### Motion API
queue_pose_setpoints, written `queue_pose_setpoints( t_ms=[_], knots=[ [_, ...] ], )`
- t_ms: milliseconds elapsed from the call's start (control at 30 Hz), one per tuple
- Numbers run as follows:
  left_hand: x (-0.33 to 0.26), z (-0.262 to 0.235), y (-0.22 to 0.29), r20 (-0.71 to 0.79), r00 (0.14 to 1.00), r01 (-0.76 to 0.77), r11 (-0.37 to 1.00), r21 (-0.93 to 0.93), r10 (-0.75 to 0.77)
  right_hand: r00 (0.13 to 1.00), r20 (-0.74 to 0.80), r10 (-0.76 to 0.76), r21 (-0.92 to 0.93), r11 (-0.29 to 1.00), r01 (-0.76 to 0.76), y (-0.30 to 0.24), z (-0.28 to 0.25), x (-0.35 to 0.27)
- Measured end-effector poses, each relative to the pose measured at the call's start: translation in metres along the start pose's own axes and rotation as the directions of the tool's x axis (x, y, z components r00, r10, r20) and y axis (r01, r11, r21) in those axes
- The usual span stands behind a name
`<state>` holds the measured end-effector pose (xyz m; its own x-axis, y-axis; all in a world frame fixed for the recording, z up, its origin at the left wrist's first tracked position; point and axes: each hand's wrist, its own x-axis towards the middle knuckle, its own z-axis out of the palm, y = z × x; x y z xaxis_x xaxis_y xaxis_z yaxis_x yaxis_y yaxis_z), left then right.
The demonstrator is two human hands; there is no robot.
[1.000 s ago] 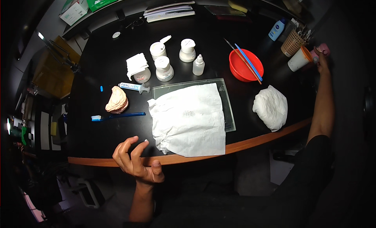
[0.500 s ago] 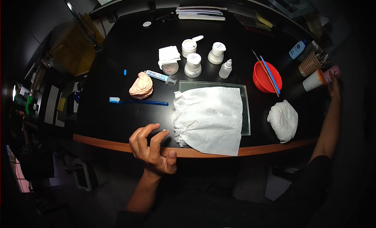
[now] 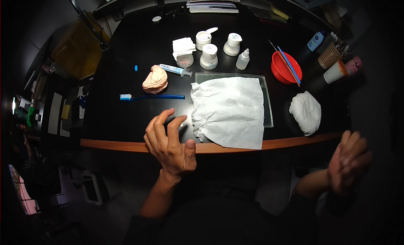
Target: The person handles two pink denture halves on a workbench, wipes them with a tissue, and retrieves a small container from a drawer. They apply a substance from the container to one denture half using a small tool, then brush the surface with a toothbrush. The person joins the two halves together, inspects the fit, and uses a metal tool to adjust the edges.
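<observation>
My left hand [image 3: 170,139] hovers at the wooden front edge of the desk, fingers spread and bent, holding nothing. A tiny white piece [image 3: 182,125] lies on the desk beside its index finger. To its right a crumpled white paper towel [image 3: 229,112] covers most of a glass slab [image 3: 268,106]. My right hand [image 3: 349,163] is off the desk's front right edge, dim and smeared by motion, so its fingers cannot be read. Closest to it on the desk is a wad of white tissue [image 3: 306,113].
A blue toothbrush [image 3: 155,96], a pinkish lump [image 3: 155,80] and a paste syringe [image 3: 174,70] lie left. Behind stand white jars [image 3: 209,57] and a dropper bottle [image 3: 243,59]. Rightward are a red bowl [image 3: 282,72] with brushes, a white cup [image 3: 335,73] and a pink bottle [image 3: 354,64].
My right hand has left the pink bottle at the far right and come back toward me, below the desk edge. My left hand stays open beside the paper towel. The whole view has shifted slightly.
</observation>
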<state>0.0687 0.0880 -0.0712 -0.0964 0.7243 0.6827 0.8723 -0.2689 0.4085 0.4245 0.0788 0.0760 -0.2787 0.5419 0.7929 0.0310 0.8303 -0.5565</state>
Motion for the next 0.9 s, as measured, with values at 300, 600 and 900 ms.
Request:
queue_pose_setpoints(
  t_ms=[300, 600, 900],
  knots=[
    [-0.001, -0.004, -0.004, 0.055, 0.998, 0.027, 1.000, -0.006, -0.027, 0.970, 0.057, -0.237, 0.724, 0.678, 0.123, -0.003, 0.199, 0.011],
    [-0.003, -0.007, -0.007, 0.052, 0.998, 0.027, 0.998, -0.060, -0.024, 0.978, -0.144, 0.149, 0.868, 0.493, 0.053, -0.033, 0.217, 0.009],
    [-0.002, -0.004, -0.004, 0.035, 0.999, 0.001, 0.999, -0.048, 0.001, 0.996, -0.038, 0.075, 0.841, 0.542, -0.009, -0.015, 0.213, 0.001]
  ],
)
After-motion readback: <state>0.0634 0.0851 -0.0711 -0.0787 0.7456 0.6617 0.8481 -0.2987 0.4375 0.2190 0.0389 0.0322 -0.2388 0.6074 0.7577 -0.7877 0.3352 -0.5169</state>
